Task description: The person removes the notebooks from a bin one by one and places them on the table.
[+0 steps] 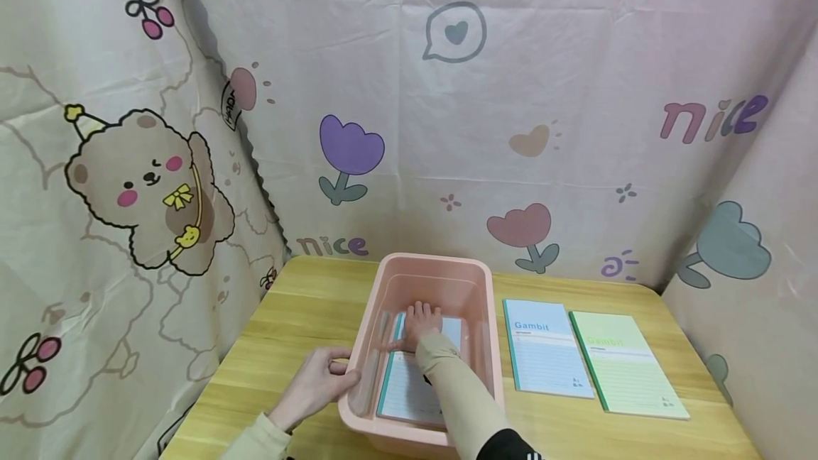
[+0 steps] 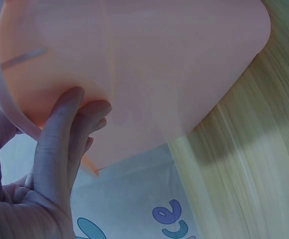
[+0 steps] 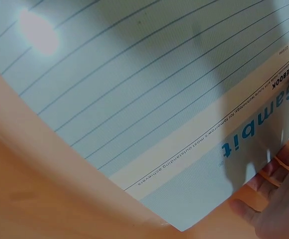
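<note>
A pink plastic bin (image 1: 497, 346) stands on the wooden table. My left hand (image 1: 319, 382) pinches its near left rim, thumb on one side and fingers against the outer wall (image 2: 154, 64) in the left wrist view. Inside lies a light-blue lined notebook (image 1: 404, 389) marked Gambit, its cover (image 3: 134, 89) filling much of the right wrist view. My right hand (image 1: 423, 324) reaches into the bin over the notebook's far end, fingers extended and thumb spread left. In the right wrist view its fingertips are at the cover's far edge. The forearm hides part of the notebook.
Right of the bin lie a blue Gambit notebook (image 1: 548, 357) and a green Gambit notebook (image 1: 633, 368), side by side on the table (image 1: 307, 304). Printed cloth (image 1: 396, 91) hangs behind and along both sides of the table.
</note>
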Demonstrator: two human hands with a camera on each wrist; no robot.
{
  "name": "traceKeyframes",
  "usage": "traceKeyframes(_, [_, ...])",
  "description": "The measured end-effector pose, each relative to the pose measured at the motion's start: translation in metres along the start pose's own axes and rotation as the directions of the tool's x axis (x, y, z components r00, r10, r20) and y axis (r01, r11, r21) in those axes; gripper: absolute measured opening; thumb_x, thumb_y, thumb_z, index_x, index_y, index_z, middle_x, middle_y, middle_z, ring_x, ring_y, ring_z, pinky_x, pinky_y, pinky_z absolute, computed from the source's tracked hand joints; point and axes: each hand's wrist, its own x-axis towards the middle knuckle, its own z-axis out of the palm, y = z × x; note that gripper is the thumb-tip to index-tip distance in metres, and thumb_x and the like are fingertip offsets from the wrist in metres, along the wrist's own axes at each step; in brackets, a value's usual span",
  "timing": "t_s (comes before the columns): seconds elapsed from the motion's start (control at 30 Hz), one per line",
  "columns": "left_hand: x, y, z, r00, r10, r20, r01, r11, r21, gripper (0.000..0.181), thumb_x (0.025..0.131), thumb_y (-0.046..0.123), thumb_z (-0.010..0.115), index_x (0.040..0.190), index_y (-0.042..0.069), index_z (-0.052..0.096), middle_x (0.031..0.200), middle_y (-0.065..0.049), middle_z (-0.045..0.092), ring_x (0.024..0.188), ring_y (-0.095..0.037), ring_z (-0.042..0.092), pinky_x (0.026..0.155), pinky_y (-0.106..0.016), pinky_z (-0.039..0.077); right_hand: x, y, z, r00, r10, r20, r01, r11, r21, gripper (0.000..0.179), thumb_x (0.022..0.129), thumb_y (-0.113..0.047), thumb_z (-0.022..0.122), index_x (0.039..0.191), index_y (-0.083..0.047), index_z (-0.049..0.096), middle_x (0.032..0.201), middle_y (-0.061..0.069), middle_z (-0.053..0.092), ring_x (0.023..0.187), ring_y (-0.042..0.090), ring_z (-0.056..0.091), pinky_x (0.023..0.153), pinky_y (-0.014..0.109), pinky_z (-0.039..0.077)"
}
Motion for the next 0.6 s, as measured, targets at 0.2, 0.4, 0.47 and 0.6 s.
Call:
traceKeyframes(0.2, [0.0005,-0.0003,-0.0001,1.000,0.008,0.007,-0.008,1.000,-0.005,0.048,0.088,0.003,0.060,0.128,-0.021,0.054,0.094,-0.027,0.076,0.085,-0.037,0.075,0.065,-0.029,0.064,-0.0001,0.0001,0.0006,1.000,-0.002,-0.011,0.002,1.000,-0.022,0.105,0.063,-0.087,0.066,0.133,-0.010,0.054,0.124,0.006,0.055,0.115,0.023,0.051,0.105,0.045,0.044])
traceKeyframes(0.4, [0.0009,-0.0003,0.0006,1.000,-0.004,-0.001,0.004,1.000,-0.003,0.049,0.088,0.003,0.060,0.129,-0.021,0.053,0.095,-0.026,0.076,0.085,-0.035,0.076,0.066,-0.030,0.065,0.0002,0.0004,0.0007,1.000,0.001,-0.007,-0.001,0.999,-0.041,0.104,0.063,-0.087,0.066,0.133,-0.011,0.054,0.127,0.005,0.055,0.118,0.023,0.050,0.106,0.047,0.043])
traceKeyframes(0.47, [0.0007,0.0003,0.0007,1.000,-0.012,-0.006,0.012,1.000,-0.002,0.049,0.088,0.003,0.060,0.130,-0.021,0.053,0.096,-0.026,0.076,0.085,-0.035,0.076,0.066,-0.031,0.065,0.0008,0.0000,0.0011,1.000,0.002,-0.010,-0.003,0.999,-0.053,0.104,0.064,-0.087,0.066,0.133,-0.011,0.054,0.126,0.005,0.055,0.117,0.023,0.050,0.106,0.047,0.043])
traceKeyframes(0.6, [0.0005,0.0008,0.0009,1.000,-0.017,-0.012,0.017,1.000,0.002,0.050,0.088,0.004,0.060,0.130,-0.021,0.052,0.098,-0.029,0.075,0.085,-0.037,0.076,0.066,-0.032,0.065,0.0003,-0.0006,0.0014,1.000,0.002,-0.025,-0.004,0.997,-0.076,0.103,0.063,-0.087,0.066,0.132,-0.011,0.055,0.122,0.005,0.056,0.114,0.022,0.050,0.104,0.047,0.044])
